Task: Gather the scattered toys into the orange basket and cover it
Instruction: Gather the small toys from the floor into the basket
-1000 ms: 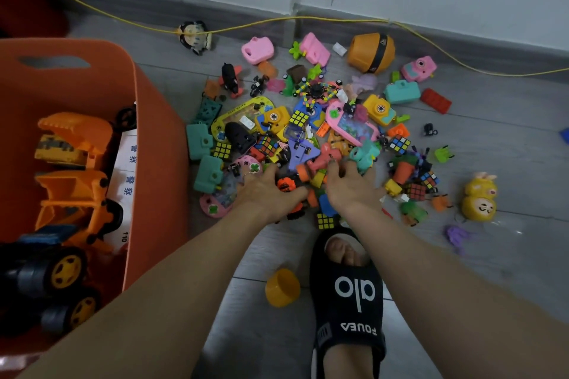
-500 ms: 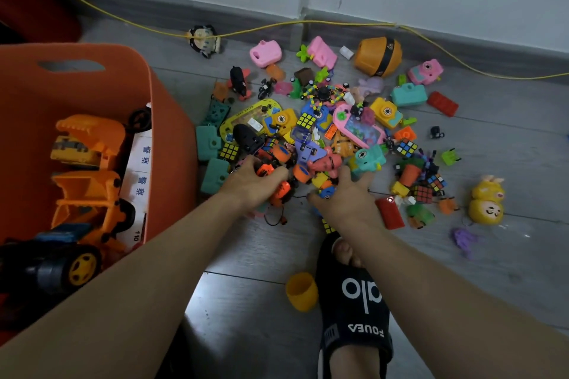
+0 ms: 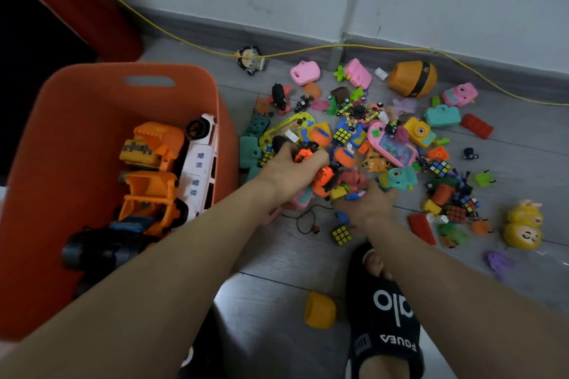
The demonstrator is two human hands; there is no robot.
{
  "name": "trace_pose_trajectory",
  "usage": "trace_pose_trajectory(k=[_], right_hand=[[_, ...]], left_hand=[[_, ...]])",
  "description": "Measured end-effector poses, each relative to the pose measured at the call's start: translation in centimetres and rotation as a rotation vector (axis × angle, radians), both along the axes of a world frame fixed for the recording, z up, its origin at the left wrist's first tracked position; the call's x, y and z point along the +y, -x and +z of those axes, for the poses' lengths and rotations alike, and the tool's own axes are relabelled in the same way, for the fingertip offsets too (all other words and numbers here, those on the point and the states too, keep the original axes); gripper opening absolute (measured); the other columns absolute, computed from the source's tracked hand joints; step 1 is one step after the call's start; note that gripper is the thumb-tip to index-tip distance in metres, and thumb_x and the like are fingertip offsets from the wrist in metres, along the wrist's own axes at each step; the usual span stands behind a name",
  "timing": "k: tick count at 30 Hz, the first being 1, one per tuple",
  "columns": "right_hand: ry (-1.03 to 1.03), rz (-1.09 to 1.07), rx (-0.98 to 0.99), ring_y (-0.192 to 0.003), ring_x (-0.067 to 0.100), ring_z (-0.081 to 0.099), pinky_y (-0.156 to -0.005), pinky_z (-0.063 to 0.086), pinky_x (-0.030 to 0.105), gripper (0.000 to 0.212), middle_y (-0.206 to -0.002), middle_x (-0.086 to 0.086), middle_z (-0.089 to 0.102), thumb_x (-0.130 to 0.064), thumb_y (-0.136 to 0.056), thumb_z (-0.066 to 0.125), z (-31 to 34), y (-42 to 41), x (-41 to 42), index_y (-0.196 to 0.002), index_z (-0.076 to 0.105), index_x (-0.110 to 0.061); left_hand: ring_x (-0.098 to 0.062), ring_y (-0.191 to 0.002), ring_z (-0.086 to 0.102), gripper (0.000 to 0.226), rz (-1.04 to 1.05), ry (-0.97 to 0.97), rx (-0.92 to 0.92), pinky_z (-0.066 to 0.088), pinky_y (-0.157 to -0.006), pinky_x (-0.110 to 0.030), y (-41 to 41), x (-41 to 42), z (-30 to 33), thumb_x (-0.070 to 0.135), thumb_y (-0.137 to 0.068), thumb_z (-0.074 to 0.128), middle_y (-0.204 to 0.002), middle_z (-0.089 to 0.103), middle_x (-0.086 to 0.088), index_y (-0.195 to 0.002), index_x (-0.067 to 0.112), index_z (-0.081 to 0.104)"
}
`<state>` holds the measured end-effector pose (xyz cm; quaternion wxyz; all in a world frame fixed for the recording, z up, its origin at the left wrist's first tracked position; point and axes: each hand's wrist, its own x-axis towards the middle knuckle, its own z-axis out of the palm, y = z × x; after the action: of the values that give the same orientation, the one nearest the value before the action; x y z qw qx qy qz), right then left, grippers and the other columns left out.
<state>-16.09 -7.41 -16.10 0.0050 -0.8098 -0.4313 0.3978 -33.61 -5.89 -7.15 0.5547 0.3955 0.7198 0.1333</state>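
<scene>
The orange basket (image 3: pixel 77 108) stands on the floor at the left and holds an orange digger (image 3: pixel 154 169), a white police car (image 3: pixel 197 163) and a dark truck. To its right lies a heap of small scattered toys (image 3: pixel 385 144). My left hand (image 3: pixel 289 172) grips a bunch of small orange and black toys (image 3: pixel 320 175), lifted off the floor beside the basket's right wall. My right hand (image 3: pixel 366 203) cups more small toys from below, right next to the left hand. A black cord hangs under them.
A yellow cable (image 3: pixel 308 51) runs along the grey skirting. A yellow cup (image 3: pixel 320 311) and my foot in a black slipper (image 3: pixel 385 317) are near the bottom. A yellow rabbit toy (image 3: pixel 523 224) lies at the right, a red object (image 3: pixel 77 3) behind the basket.
Both hands have scooped up a handful of small toys and lifted it off the floor toward the basket. A small puzzle cube and a red brick now lie uncovered below them.
</scene>
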Motion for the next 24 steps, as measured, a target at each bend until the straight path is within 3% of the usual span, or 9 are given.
trace_pose_trajectory(k=[4, 6, 8, 9, 12, 15, 17, 22, 24], right_hand=[[0.119, -0.003, 0.134, -0.09, 0.022, 0.052, -0.065, 0.051, 0.025, 0.052, -0.124, 0.011, 0.055, -0.033, -0.072, 0.083, 2.0, -0.5, 0.3, -0.109, 0.055, -0.009], [0.187, -0.036, 0.258, -0.093, 0.027, 0.062, -0.076, 0.058, 0.038, 0.07, -0.116, 0.016, 0.062, -0.037, -0.058, 0.092, 4.9, -0.5, 1.1, -0.111, 0.058, -0.007], [0.208, 0.03, 0.328, -0.102, 0.032, 0.061, -0.075, 0.059, 0.043, 0.103, -0.126, 0.012, 0.054, -0.051, -0.039, 0.095, 7.9, -0.3, 2.6, -0.123, 0.051, -0.013], [0.202, 0.034, 0.377, -0.109, 0.035, 0.059, -0.07, 0.059, 0.042, 0.108, -0.134, 0.012, 0.048, -0.049, -0.045, 0.095, 9.6, 0.0, 3.4, -0.135, 0.044, -0.017], [0.118, 0.07, 0.522, -0.106, 0.034, 0.063, -0.063, 0.06, 0.039, 0.064, -0.13, 0.016, 0.055, -0.034, -0.069, 0.088, 15.9, 2.8, 5.1, -0.116, 0.05, -0.012], [0.011, 0.159, 0.584, -0.087, 0.025, 0.068, -0.068, 0.06, 0.037, 0.033, -0.095, 0.011, 0.067, -0.028, -0.079, 0.081, 21.0, 7.2, 5.7, -0.095, 0.059, -0.009], [-0.055, 0.203, 0.643, -0.076, 0.022, 0.068, -0.065, 0.06, 0.035, 0.038, -0.081, 0.009, 0.065, -0.029, -0.077, 0.082, 23.7, 10.8, 5.6, -0.1, 0.059, -0.009], [-0.16, 0.251, 0.7, -0.077, 0.023, 0.071, -0.059, 0.061, 0.037, 0.059, -0.1, 0.013, 0.067, -0.032, -0.068, 0.089, 26.6, 18.2, 4.0, -0.109, 0.055, -0.008], [-0.152, 0.297, 0.692, -0.081, 0.024, 0.071, -0.059, 0.062, 0.039, 0.056, -0.104, 0.013, 0.065, -0.031, -0.069, 0.088, 26.4, 19.7, 3.1, -0.108, 0.054, -0.009]], left_hand=[[-0.013, -0.09, 0.058, 0.044, 0.006, -0.013, 0.009, 0.04, -0.072, -0.027, 1.6, -0.1, 3.5, 0.059, -0.085, 0.054, -0.1, 0.059, 0.005, -0.118, 0.031, 0.053], [-0.014, -0.089, 0.058, 0.047, 0.006, -0.027, -0.006, 0.049, -0.066, -0.024, 2.3, -0.1, 6.5, 0.061, -0.084, 0.054, -0.102, 0.058, 0.003, -0.118, 0.029, 0.053], [-0.019, -0.09, 0.061, 0.052, 0.056, -0.048, -0.048, 0.06, -0.063, -0.034, 3.7, -0.3, 9.8, 0.064, -0.076, 0.057, -0.109, 0.059, 0.0, -0.115, 0.031, 0.054], [-0.022, -0.092, 0.063, 0.053, 0.092, -0.057, -0.058, 0.061, -0.064, -0.042, 4.4, -0.2, 11.1, 0.065, -0.073, 0.058, -0.111, 0.06, -0.001, -0.114, 0.032, 0.055], [-0.021, -0.086, 0.066, 0.048, 0.249, -0.136, -0.028, 0.062, -0.063, -0.046, 8.3, -1.0, 15.0, 0.058, -0.078, 0.061, -0.106, 0.061, 0.0, -0.117, 0.029, 0.056], [-0.014, -0.088, 0.061, 0.047, 0.376, -0.26, 0.104, 0.052, -0.067, -0.025, 13.5, -2.4, 16.6, 0.053, -0.082, 0.062, -0.109, 0.059, 0.002, -0.121, 0.028, 0.055], [-0.017, -0.096, 0.057, 0.049, 0.43, -0.289, 0.228, 0.042, -0.078, -0.026, 16.8, -4.1, 16.5, 0.053, -0.08, 0.064, -0.111, 0.059, 0.002, -0.121, 0.028, 0.053], [-0.022, -0.074, 0.066, 0.055, 0.374, -0.059, 0.376, 0.054, -0.074, -0.033, 21.2, -7.8, 14.1, 0.05, -0.077, 0.069, -0.106, 0.06, -0.006, -0.116, 0.028, 0.036], [-0.029, -0.097, 0.061, 0.07, 0.255, 0.088, 0.457, 0.05, -0.09, -0.04, 21.8, -8.2, 13.3, 0.05, -0.077, 0.068, -0.122, 0.054, -0.015, -0.132, 0.027, 0.031]])
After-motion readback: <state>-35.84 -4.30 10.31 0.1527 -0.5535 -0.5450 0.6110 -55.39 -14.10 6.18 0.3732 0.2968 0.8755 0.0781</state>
